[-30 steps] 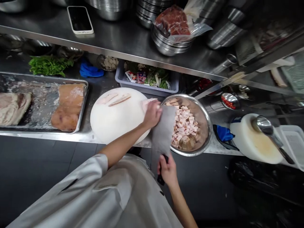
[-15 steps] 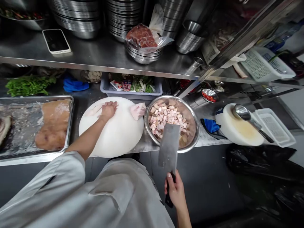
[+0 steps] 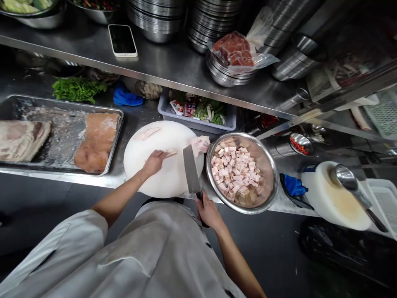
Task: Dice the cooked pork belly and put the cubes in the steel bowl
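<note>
My left hand [image 3: 154, 163] is closed on a pale strip of pork [image 3: 170, 152], over the middle of the round white cutting board [image 3: 149, 142]. In my right hand [image 3: 207, 211] is the handle of a cleaver [image 3: 191, 170], its broad blade upright above the board's right edge. Behind the blade a larger piece of pork [image 3: 200, 145] lies at that edge. Another thin slice [image 3: 147, 133] rests at the back left of the board. Just right of the board, a steel bowl [image 3: 273, 182] holds diced pork [image 3: 235, 167].
On the left, a metal tray [image 3: 119, 136] carries slabs of pork [image 3: 96, 140]. Behind the board stand a grey bin [image 3: 198, 120] of packets and greens and a blue cloth [image 3: 127, 96]. A steel shelf [image 3: 173, 66] overhangs the back. Farther right, a ladle [image 3: 347, 178] lies on another board [image 3: 328, 194].
My left hand has moved right and nearer, and now grips a pork strip. The cleaver has gone from over the bowl left to the board. The view has shifted left.
</note>
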The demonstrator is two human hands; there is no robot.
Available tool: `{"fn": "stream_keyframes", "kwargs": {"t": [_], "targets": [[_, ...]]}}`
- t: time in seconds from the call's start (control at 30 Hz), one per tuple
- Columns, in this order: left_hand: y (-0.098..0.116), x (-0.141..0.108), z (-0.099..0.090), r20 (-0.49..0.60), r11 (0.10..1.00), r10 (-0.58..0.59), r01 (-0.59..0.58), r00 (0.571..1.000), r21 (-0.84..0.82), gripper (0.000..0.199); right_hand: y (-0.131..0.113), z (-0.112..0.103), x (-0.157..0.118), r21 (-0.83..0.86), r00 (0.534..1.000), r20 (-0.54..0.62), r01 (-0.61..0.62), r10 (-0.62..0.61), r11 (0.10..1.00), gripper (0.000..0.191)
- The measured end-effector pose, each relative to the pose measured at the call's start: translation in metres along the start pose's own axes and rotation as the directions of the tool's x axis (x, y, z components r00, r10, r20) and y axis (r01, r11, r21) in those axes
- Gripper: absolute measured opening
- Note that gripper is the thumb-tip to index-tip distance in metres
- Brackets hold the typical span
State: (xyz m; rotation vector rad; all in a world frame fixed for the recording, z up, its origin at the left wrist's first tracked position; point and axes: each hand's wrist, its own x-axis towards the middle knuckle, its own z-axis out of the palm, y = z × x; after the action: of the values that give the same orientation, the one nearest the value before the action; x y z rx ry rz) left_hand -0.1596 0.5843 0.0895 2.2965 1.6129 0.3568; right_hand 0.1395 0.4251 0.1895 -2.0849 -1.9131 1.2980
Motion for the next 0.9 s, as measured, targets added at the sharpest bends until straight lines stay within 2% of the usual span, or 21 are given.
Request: {"fn": "stream_keyframes", "kwargs": {"t": [0.1, 0.17, 0.33, 0.5, 0.6, 0.7, 0.77, 0.83, 0.9], "targets": [[0.015, -0.036, 0.003, -0.011, 1.0, -0.006, 0.006, 1.0, -0.012, 0.054, -0.005, 0.001, -0.013, -0.197, 0.998, -0.037, -0.052, 0.045, 0.979, 0.047], [0.025, -0.045, 0.005, -0.037, 0.999, -0.033, 0.033, 0.999, -0.018, 0.048, -0.014, 0.001, -0.012, -0.285, 0.998, -0.014, -0.063, 0.062, 0.956, 0.044], [0.041, -0.025, 0.011, -0.04, 0.999, -0.053, 0.053, 0.998, -0.007, 0.035, -0.038, -0.014, -0.001, -0.428, 0.998, 0.059, -0.009, 0.038, 0.904, 0.037], [0.044, -0.017, 0.02, -0.046, 0.998, -0.059, 0.059, 0.997, 0.011, 0.032, -0.053, -0.039, -0.016, -0.534, 0.991, 0.131, 0.044, 0.031, 0.844, 0.032], [0.044, -0.019, 0.022, -0.049, 0.998, -0.058, 0.058, 0.997, -0.014, 0.034, -0.063, -0.031, 0.002, -0.52, 0.985, 0.17, 0.081, 0.009, 0.85, 0.026], [0.043, -0.021, 0.022, -0.044, 0.997, -0.065, 0.063, 0.997, -0.038, 0.034, -0.073, -0.012, 0.038, -0.497, 0.99, 0.14, 0.073, -0.003, 0.865, 0.024], [0.041, -0.023, 0.021, -0.042, 0.997, -0.06, 0.058, 0.997, -0.053, 0.034, -0.078, -0.008, 0.052, -0.504, 0.993, 0.116, 0.059, 0.0, 0.862, 0.024], [0.039, -0.026, 0.021, -0.036, 0.997, -0.055, 0.052, 0.998, -0.063, 0.035, -0.077, -0.014, 0.048, -0.518, 0.994, 0.106, 0.077, -0.025, 0.852, 0.025], [0.036, -0.028, 0.022, -0.033, 0.996, -0.062, 0.06, 0.998, -0.067, 0.035, -0.072, -0.024, 0.032, -0.534, 0.991, 0.13, 0.105, -0.041, 0.839, 0.025]]}}
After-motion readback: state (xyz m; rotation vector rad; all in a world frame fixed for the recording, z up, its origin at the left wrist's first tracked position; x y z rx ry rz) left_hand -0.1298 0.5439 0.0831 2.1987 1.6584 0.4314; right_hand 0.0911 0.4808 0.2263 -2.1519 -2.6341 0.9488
